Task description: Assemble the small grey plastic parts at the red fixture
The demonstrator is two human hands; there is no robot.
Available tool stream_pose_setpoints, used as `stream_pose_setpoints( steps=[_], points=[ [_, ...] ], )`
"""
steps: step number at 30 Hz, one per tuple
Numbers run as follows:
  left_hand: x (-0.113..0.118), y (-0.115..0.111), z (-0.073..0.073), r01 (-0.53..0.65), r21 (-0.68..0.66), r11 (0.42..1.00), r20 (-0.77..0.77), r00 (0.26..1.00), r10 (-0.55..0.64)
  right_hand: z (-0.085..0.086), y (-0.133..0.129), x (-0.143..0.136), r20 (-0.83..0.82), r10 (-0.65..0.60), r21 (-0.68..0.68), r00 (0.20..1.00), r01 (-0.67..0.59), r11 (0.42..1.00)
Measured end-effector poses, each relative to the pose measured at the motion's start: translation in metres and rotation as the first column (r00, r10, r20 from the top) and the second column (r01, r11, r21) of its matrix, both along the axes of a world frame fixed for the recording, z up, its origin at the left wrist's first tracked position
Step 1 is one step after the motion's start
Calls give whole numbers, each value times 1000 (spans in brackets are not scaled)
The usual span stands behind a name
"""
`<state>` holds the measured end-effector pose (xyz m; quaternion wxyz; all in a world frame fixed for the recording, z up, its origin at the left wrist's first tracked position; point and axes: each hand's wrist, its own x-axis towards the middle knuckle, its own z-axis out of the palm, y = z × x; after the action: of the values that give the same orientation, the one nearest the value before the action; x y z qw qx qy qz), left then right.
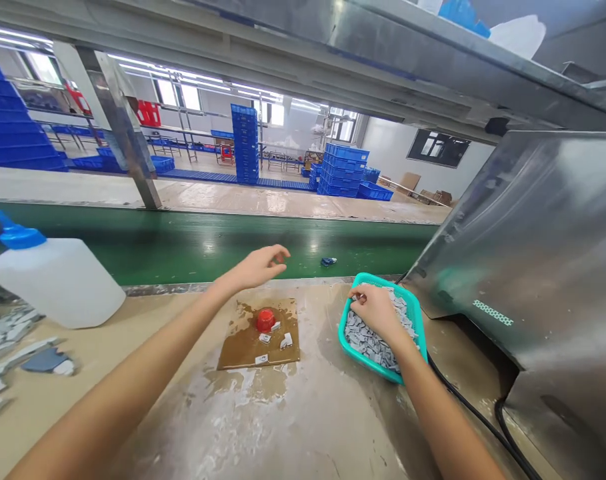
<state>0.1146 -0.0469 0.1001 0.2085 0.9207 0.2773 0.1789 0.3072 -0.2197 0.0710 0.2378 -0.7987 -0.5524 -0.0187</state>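
My left hand (263, 267) is stretched over the near edge of the green conveyor belt (203, 250), its fingers loosely bent and apart, holding nothing. A small dark blue and white part (328, 261) lies on the belt to its right, apart from it. My right hand (375, 308) is at the turquoise basket (367, 361), which is filled with small grey pieces (365, 340). Its fingers are pinched together over the pieces; whatever is between them is hidden. Between my hands, a wet brown board (233, 357) carries a red round cup-like piece (265, 320) and several small light pieces (286, 341).
A white bottle (57, 283) with a blue spout stands at the left, beside grey-white parts (13, 333) and a blue-grey one (47, 361). A metal housing (523, 233) and black cables (463, 397) are at the right. A metal shelf (303, 47) hangs overhead.
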Motion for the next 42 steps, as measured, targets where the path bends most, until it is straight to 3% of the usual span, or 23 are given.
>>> stream_pose_setpoints(
  steps=[2,4,7,11,14,18,22,24,26,28,31,34,36,38,42],
  points=[
    [45,-7,2,87,105,991,-160,985,-70,0,1,0,-15,8,0,1000,-8,1000],
    [85,-9,-3,67,148,987,-302,953,-20,0,0,0,-34,23,7,999,-23,1000],
    [128,-9,-18,-6,138,990,-376,925,58,0,0,1,-54,41,29,998,-40,999],
    [147,-8,-36,-63,134,989,-382,918,110,-1,0,3,-40,101,74,994,-98,992],
    [143,-3,-37,-81,113,990,-385,915,119,-1,0,5,-29,136,111,990,-132,985],
    [126,4,-23,-65,79,995,-327,941,87,-3,-1,8,-111,121,135,986,-106,985],
    [87,1,-6,-22,69,997,-157,987,32,-7,-1,12,-170,113,134,979,-90,987],
    [59,-6,0,-10,-38,999,-23,1000,9,-9,-1,12,-181,108,126,978,-86,988],
    [28,-15,4,30,-250,968,163,987,12,-9,-1,13,-176,96,118,980,-76,990],
    [-3,-24,6,91,-462,882,329,941,76,-9,-1,13,-176,81,127,981,-59,990],
    [-44,-31,1,150,-680,718,445,863,241,-10,-2,15,-204,82,193,976,-42,980],
    [-73,-25,-14,184,-838,514,452,761,465,-10,-2,15,-278,140,287,950,-57,956],
    [-85,-16,-28,195,-890,411,424,685,592,-8,-1,12,-317,198,324,928,-90,942],
    [-92,-7,-42,225,-906,359,417,625,660,-4,3,2,-330,260,331,907,-147,932],
    [-97,2,-58,295,-898,325,439,586,681,0,21,-31,-328,392,357,860,-271,894]
  ],
)
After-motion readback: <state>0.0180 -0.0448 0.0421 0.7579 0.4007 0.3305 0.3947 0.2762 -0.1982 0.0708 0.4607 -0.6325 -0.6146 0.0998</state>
